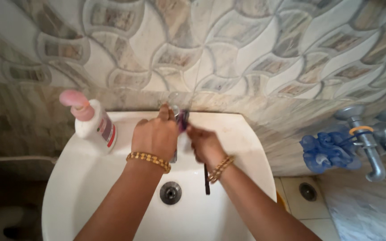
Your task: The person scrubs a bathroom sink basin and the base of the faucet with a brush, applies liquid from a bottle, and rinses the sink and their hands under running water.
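Note:
My left hand (155, 136) is closed over the metal tap (175, 110) at the back of a white wash basin (81, 178). My right hand (204, 143) is just right of it, fingers curled around a thin dark object (207, 180) whose black end hangs below my wrist. A purple-dark part (182, 119) shows between my hands by the tap; I cannot tell if it belongs to the same object. Both wrists wear gold bead bracelets. The spout is hidden by my hands.
A white pump bottle with a pink top (94, 122) stands on the basin's left rim. The drain (170, 193) lies in the bowl's middle. A blue mesh sponge (329, 151) hangs by metal wall taps (368, 147) at the right. Patterned tiles cover the wall.

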